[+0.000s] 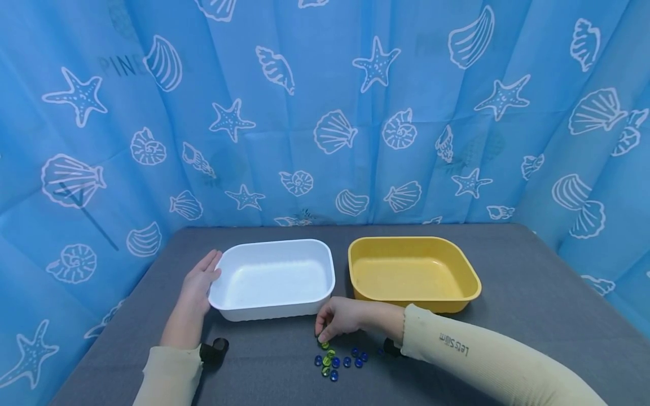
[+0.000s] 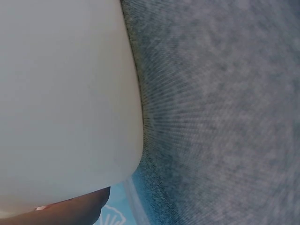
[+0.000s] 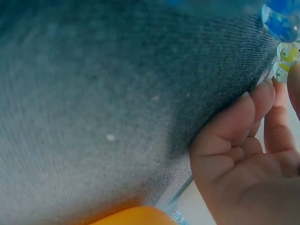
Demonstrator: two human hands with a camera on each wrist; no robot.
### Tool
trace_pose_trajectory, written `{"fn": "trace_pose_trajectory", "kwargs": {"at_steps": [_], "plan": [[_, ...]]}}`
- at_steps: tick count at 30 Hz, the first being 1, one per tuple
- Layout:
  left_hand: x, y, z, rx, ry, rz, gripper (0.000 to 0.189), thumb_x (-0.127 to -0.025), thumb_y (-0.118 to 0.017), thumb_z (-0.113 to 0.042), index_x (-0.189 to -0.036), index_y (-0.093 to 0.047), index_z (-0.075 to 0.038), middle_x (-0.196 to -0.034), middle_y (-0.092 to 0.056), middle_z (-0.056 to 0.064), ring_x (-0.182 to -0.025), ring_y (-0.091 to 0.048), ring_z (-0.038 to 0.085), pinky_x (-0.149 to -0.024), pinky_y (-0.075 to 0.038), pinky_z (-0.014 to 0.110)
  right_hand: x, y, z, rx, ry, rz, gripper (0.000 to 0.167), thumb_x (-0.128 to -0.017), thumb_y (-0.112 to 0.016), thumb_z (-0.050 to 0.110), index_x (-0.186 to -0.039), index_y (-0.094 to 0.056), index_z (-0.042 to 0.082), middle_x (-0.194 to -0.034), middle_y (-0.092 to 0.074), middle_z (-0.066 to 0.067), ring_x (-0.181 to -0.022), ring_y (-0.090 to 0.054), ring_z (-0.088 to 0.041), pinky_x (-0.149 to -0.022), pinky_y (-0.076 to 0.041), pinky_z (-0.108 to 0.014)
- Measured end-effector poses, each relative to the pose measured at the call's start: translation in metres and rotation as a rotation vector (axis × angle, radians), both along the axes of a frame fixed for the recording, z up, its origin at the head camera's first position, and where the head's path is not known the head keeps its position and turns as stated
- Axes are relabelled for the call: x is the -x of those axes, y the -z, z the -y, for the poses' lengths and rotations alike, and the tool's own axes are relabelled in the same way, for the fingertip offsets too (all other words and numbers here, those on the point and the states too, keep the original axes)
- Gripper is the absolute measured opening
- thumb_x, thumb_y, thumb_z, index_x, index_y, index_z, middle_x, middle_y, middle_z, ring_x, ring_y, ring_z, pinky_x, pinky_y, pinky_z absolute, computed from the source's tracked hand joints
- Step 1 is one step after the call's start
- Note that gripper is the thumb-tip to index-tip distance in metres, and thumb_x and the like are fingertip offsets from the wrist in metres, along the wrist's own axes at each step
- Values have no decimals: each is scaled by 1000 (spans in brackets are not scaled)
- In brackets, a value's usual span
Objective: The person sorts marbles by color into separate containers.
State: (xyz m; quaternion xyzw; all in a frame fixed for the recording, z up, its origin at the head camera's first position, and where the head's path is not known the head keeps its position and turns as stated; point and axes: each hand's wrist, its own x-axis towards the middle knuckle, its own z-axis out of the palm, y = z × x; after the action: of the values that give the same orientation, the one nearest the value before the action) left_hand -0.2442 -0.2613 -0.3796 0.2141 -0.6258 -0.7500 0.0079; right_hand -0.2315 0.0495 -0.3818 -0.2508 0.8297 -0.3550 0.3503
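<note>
My left hand holds the left end of a white basin, thumb over the rim and fingers along the outer wall. In the left wrist view the basin's wall covers most of that hand. In front of the basin's right corner, my right hand pinches a green glass marble between thumb and fingertips, low over the cloth. Just nearer lie more green marbles and several blue marbles in a loose cluster. Blue and green ones also show beside the fingertips in the right wrist view.
A yellow basin stands right of the white one, behind my right forearm. Both basins show bare bottoms. Grey cloth covers the table, and a blue curtain with shell and starfish prints hangs behind it.
</note>
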Motion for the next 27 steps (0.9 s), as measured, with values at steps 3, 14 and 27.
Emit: {"fn": "trace_pose_trajectory", "kwargs": {"at_steps": [3,14,27], "plan": [[0,-1,0,-8,3,2,55,-105,-35,-7,-156,-17,-19,-159,-21,-2,-145,-16,13,-115,-20,32,0,-1,-1,0,-4,2,2,-89,-69,5,-88,-70,7,-76,-59,1,-70,-50,-14,-62,-39,-25],[-1,0,-1,1,15,-5,55,-106,-34,-7,-156,-16,-19,-159,-20,-2,-146,-14,14,-115,-19,33,-1,-8,-7,29,47,62,4,-90,-69,11,-92,-69,8,-82,-62,1,-74,-55,-16,-64,-44,-28],[-1,0,-1,-6,-1,-3,55,-106,-33,-6,-156,-16,-18,-159,-20,-1,-145,-15,14,-115,-19,32,-2,-18,-17,97,83,45,6,-91,-69,14,-94,-70,9,-86,-65,-2,-80,-59,-20,-70,-49,-34]]}}
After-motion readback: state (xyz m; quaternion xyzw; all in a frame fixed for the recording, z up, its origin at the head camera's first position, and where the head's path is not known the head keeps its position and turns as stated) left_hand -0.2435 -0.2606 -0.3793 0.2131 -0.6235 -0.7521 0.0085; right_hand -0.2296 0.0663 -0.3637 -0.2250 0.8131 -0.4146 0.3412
